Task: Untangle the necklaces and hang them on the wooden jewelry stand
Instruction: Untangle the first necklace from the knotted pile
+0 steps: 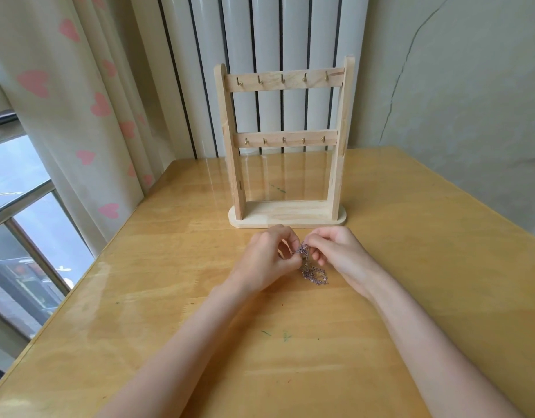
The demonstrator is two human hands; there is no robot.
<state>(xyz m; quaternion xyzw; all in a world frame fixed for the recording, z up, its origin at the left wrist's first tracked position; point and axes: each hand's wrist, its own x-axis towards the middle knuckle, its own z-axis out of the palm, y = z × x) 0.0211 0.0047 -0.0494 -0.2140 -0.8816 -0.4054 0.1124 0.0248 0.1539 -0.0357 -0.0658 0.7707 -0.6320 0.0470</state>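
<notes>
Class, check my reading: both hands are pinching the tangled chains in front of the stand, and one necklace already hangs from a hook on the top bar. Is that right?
Not quite. In the head view no necklace hangs on the wooden stand; every hook on both bars is bare. The rest holds: the left hand and right hand pinch the tangled chains in front of it.

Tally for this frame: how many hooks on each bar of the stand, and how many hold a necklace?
Top bar hooks: 5
Lower bar hooks: 5
Hooks holding a necklace: 0
Total hooks on the stand: 10
</notes>
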